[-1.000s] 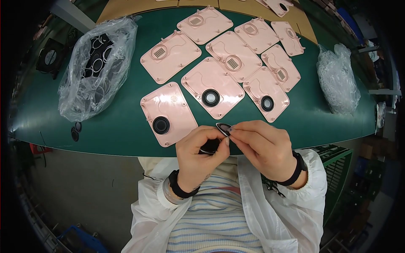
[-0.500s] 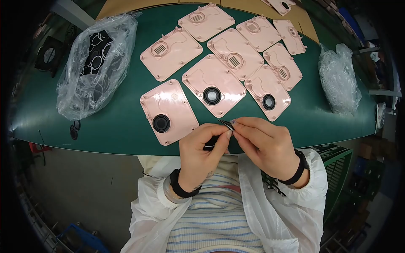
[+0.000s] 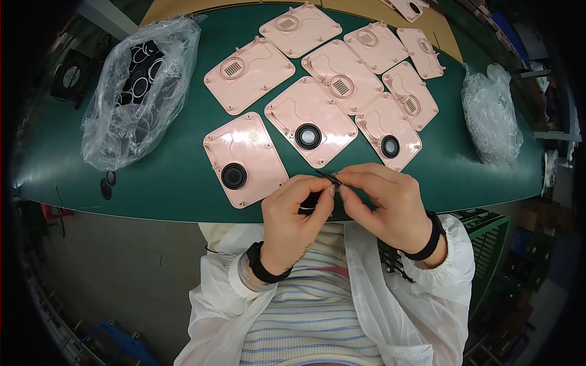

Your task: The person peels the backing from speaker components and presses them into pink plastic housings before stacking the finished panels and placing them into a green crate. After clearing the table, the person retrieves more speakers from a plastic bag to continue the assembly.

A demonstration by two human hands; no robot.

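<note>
My left hand (image 3: 292, 215) and my right hand (image 3: 392, 206) meet at the table's front edge. Both pinch a thin black pad (image 3: 326, 177) with a pale edge, seen nearly edge-on. More black material (image 3: 309, 201) shows behind my left thumb, mostly hidden by the fingers. Just beyond my hands lies a pink plastic panel (image 3: 259, 149) carrying a black round part (image 3: 234, 175). A second pink panel (image 3: 326, 107) holds a black-rimmed round part (image 3: 307, 136) with a grey centre. On a third panel (image 3: 381, 119) sits a similar round part (image 3: 389, 146).
Several more pink panels (image 3: 253, 79) with slotted round recesses cover the back of the green table (image 3: 165, 192). A clear bag (image 3: 177, 79) of black discs lies left, two loose discs (image 3: 107, 190) near it. At right rests another plastic bag (image 3: 491, 116) of clear material.
The black pad has tilted slightly between my fingertips, and the right fingers have shifted a little around it. The panels and bags stay in place.
</note>
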